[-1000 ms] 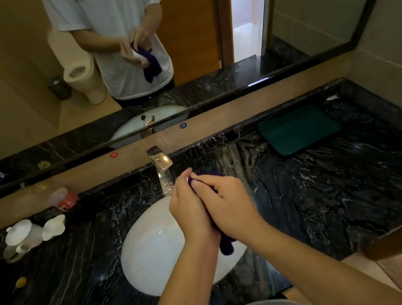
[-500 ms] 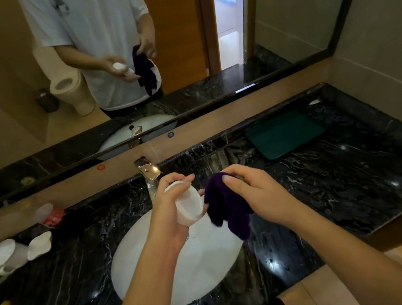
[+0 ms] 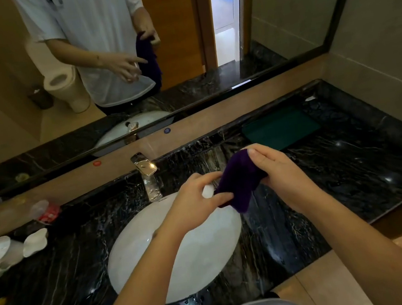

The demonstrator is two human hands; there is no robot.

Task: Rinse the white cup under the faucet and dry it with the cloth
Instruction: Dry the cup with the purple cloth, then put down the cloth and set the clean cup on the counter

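Observation:
My left hand (image 3: 197, 202) grips the small white cup (image 3: 207, 191) above the far edge of the white basin (image 3: 158, 258); only a bit of the cup shows between my fingers. My right hand (image 3: 275, 167) holds the dark purple cloth (image 3: 240, 180), which hangs down and touches the cup's right side. The chrome faucet (image 3: 149, 178) stands just left of my left hand, and no water is seen running.
White tea ware (image 3: 8, 249) and a red-labelled plastic cup (image 3: 45, 210) sit at the left of the black marble counter (image 3: 353, 168). A green mat (image 3: 279, 127) lies at the back right. A mirror (image 3: 128, 58) runs behind the counter.
My hands came apart from a tight clasp, showing the cup and cloth separately; now the cloth is back against the cup, which is turned deeper into my left hand.

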